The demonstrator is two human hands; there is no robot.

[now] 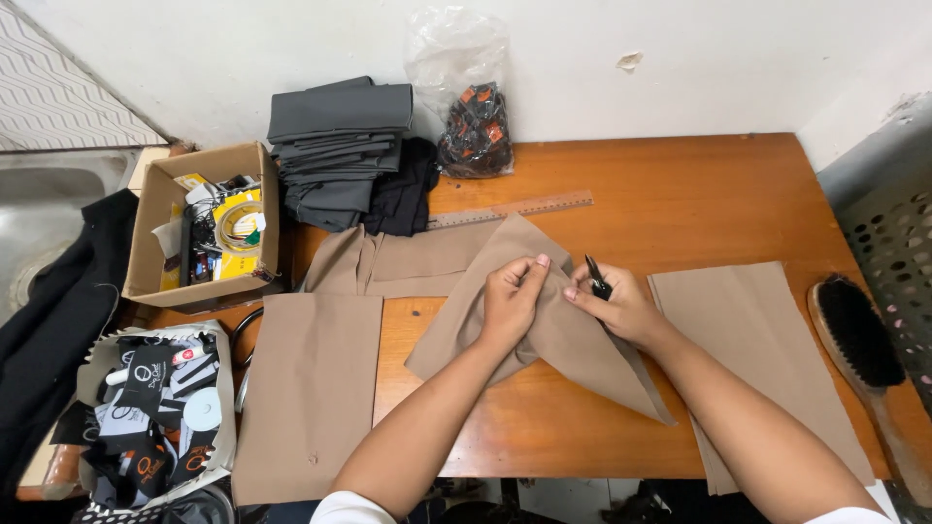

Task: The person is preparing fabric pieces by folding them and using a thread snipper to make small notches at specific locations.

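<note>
The left hand (pixel 510 301) is pinching a fold of the tan woven fabric piece (pixel 573 340) between thumb and fingers (pixel 532 268), so those fingers are clenched on the cloth. The right hand (pixel 621 306) is resting just right of it on the same fabric, its fingers curling around a small black thread snipper (pixel 596 277) whose tip is pointing up and away. The fabric piece is lying near the middle of the orange-brown wooden tabletop (pixel 699 194), draping toward the near edge. More flat tan panels are lying on the left (pixel 309 388), on the right (pixel 748 340) and just beyond the hands (pixel 408 262). A long wooden ruler (pixel 512 210) is lying farther back. A stack of folded dark grey garments (pixel 338 146) is sitting at the far left, beside a clear plastic bag of black and orange tags (pixel 473 116). A cardboard box of odds and ends (pixel 202 223) is standing off the left edge, and a wooden brush with black bristles (pixel 859 335) is lying at the right edge.
</note>
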